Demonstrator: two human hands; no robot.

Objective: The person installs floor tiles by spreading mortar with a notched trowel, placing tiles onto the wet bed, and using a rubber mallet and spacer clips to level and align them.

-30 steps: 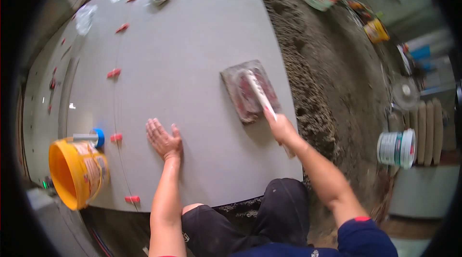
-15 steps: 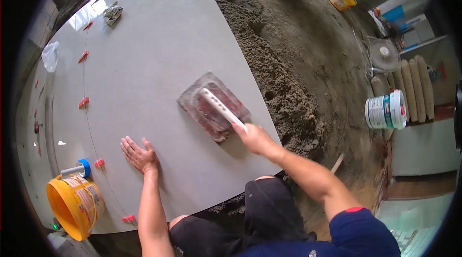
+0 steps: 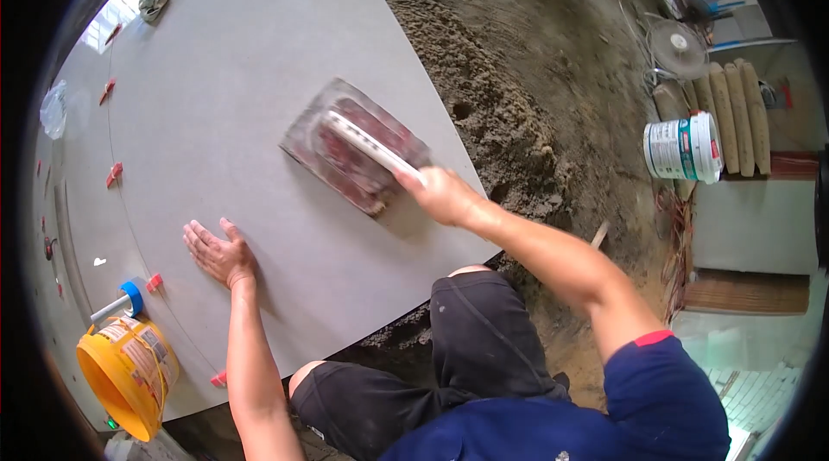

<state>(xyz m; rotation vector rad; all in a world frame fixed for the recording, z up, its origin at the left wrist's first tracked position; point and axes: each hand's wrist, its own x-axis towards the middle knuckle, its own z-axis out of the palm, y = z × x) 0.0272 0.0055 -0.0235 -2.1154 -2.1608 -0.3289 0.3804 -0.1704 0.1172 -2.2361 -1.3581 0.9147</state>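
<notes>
My right hand point(image 3: 445, 196) is closed around the white handle of a large rectangular float point(image 3: 345, 161). Its upper face is reddish and smeared with grey. The float is over a big light-grey tile point(image 3: 216, 107), close to the tile's right edge; whether it presses on the surface or hovers just above, I cannot tell. My left hand point(image 3: 223, 255) rests palm down on the same tile, fingers stretched out. Left of that hand, red clips point(image 3: 155, 282) stand along a thin seam between this tile and its neighbour.
A yellow bucket point(image 3: 138, 366) with a blue tape roll point(image 3: 131, 298) beside it stands at the lower left. A rag point(image 3: 155, 0) and a plastic bag point(image 3: 53, 110) lie farther off. Rough, sandy mortar point(image 3: 518, 150) borders the tile; a white bucket point(image 3: 682, 148) stands at the right.
The whole view has shifted, so the far white bucket has left the picture. The float stays in my right hand over nearly the same spot, and my left hand remains flat on the tile.
</notes>
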